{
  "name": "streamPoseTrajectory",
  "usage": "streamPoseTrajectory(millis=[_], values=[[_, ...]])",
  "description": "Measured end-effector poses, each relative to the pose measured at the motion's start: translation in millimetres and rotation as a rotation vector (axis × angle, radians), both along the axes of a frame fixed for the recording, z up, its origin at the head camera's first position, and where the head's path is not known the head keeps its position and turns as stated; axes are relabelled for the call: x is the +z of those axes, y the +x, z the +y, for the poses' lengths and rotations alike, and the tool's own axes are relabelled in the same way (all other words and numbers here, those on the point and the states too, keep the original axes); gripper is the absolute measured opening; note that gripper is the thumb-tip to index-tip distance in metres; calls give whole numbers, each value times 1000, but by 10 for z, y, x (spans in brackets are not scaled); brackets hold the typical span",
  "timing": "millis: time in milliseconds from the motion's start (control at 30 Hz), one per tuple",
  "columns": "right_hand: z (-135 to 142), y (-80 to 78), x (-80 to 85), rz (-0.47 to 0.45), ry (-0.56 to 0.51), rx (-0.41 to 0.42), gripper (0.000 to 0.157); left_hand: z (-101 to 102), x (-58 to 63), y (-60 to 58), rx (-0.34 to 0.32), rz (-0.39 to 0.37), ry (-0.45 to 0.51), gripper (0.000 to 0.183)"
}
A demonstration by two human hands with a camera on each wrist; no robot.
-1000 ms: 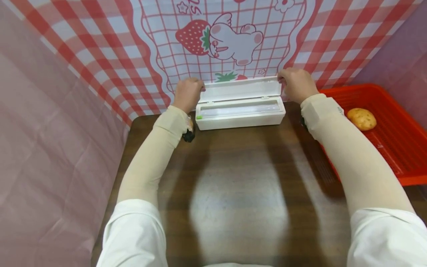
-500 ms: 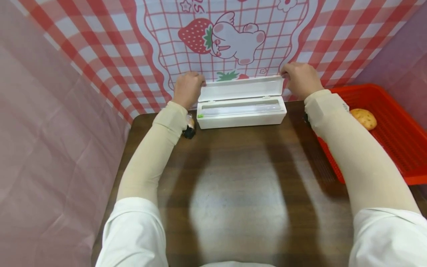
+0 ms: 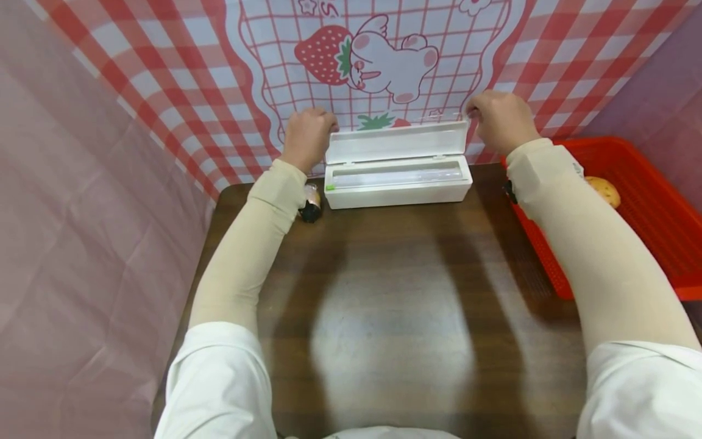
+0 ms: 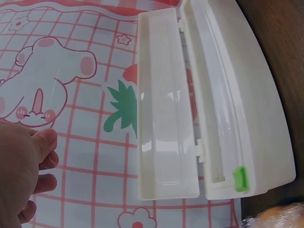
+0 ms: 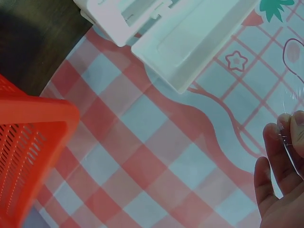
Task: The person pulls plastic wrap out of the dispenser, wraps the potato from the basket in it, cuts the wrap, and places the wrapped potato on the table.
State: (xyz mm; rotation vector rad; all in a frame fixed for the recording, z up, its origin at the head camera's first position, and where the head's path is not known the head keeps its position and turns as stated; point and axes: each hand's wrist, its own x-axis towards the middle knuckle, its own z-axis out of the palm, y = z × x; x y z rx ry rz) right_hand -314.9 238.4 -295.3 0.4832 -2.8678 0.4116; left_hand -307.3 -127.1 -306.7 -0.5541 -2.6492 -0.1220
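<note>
A white cling film dispenser box point(image 3: 395, 196) stands at the table's back edge. Its lid point(image 3: 397, 141) is swung up against the cloth, a clear roll point(image 3: 397, 177) lies inside, and a green slider point(image 3: 330, 188) sits at the left end. My right hand point(image 3: 501, 119), above the lid's right end, pinches clear cling film point(image 5: 295, 95) between thumb and fingers. Above the lid's left end, my left hand point(image 3: 306, 139) has its thumb pressed to curled fingers. A faint film edge shows by that thumb in the left wrist view. Most of the transparent film is hard to see.
At the right, a red plastic basket point(image 3: 658, 207) holds a yellow potato point(image 3: 609, 192), partly hidden by my right arm. A plastic-wrapped item point(image 3: 311, 201) lies beside my left wrist on the brown table point(image 3: 395, 305). A red-checked cloth point(image 3: 192, 73) covers the back wall.
Both hands have risen slightly and moved away from the lid toward the cloth. The right hand has also shifted a little to the right. The box stays in place with its lid up.
</note>
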Motion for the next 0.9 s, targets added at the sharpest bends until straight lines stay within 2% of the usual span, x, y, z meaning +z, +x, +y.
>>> streamPoseTrajectory(millis=[167, 400, 567, 900], values=[[19, 21, 42, 34, -22, 23, 29, 2, 46, 5, 7, -26, 12, 21], [17, 34, 96, 78, -33, 34, 27, -18, 125, 27, 12, 8, -9, 24], [22, 41, 137, 122, -35, 42, 26, -13, 196, 45, 24, 2, -15, 25], [26, 116, 234, 119, -58, 31, 30, -6, 310, 78, 36, -12, -24, 27]])
